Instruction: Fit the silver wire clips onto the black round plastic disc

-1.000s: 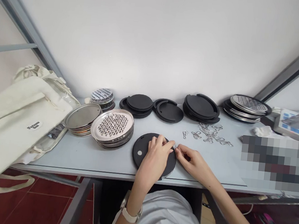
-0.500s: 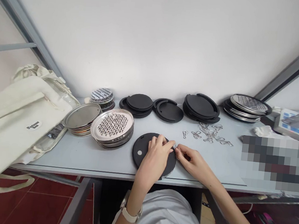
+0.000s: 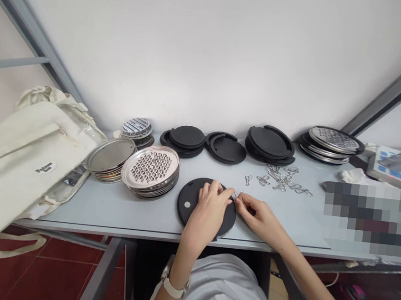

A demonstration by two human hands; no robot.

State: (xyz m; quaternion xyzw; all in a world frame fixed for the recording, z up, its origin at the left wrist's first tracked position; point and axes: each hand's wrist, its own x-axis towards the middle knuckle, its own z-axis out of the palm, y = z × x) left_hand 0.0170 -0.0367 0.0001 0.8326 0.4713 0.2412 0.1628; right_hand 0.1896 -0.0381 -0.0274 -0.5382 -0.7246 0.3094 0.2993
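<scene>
A black round disc (image 3: 190, 200) with a small pale dot lies flat near the table's front edge. My left hand (image 3: 209, 209) rests on top of it, fingers curled, its fingertips at the disc's right rim. My right hand (image 3: 256, 214) comes in from the right and pinches a small metal clip (image 3: 234, 196) at that same rim, where the fingertips of both hands meet. Most of the clip is hidden by the fingers.
Loose wire clips (image 3: 280, 177) lie behind my right hand. Stacks of black discs (image 3: 187, 138) (image 3: 270, 144) line the wall. Perforated metal grater plates (image 3: 151, 167) and plain metal plates (image 3: 109, 155) are stacked left, more grater plates (image 3: 331, 139) right. A cream bag (image 3: 24, 150) fills the left end.
</scene>
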